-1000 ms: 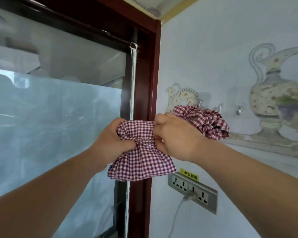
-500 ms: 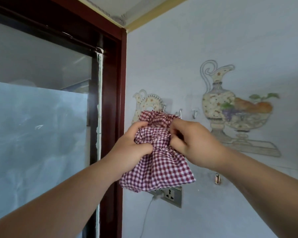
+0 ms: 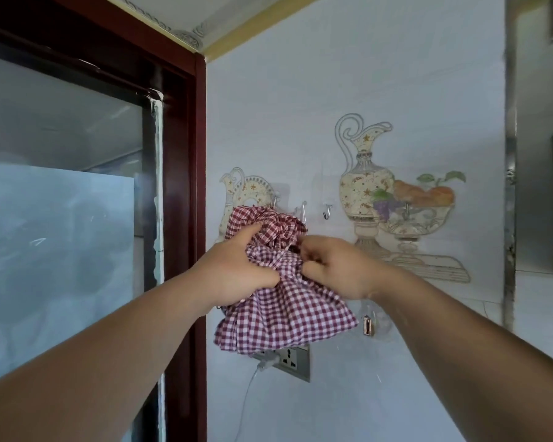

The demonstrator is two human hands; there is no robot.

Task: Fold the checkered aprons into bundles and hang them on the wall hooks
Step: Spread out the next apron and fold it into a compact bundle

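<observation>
Pale tiled wall (image 3: 300,106) ahead, printed with a jug motif (image 3: 361,186) and a fruit bowl. Dark red door frame (image 3: 200,154) on the left, with a frosted glass panel (image 3: 61,234) left of it.

Row of small metal wall hooks at mid-height. 2 bare hooks (image 3: 327,211) show to the right, one of them over the fruit bowl print.

Hung bundle (image 3: 268,224): red-and-white checkered apron, gathered at the top, against the wall at the left end of the hook row. Its own hook is partly hidden by the cloth.

Held bundle (image 3: 288,311): second checkered apron, just below and in front of the hung one, overlapping its lower edge. Loose lower part drapes down and covers the top of a wall socket (image 3: 292,358). A white cable (image 3: 246,397) runs down from the socket.

Left hand (image 3: 233,275): fingers curled round the gathered neck from the left, forefinger raised against the hung bundle.

Right hand (image 3: 339,269): fingers curled tight, pinching the gathers from the right. Whether it holds a tie cannot be told.
</observation>
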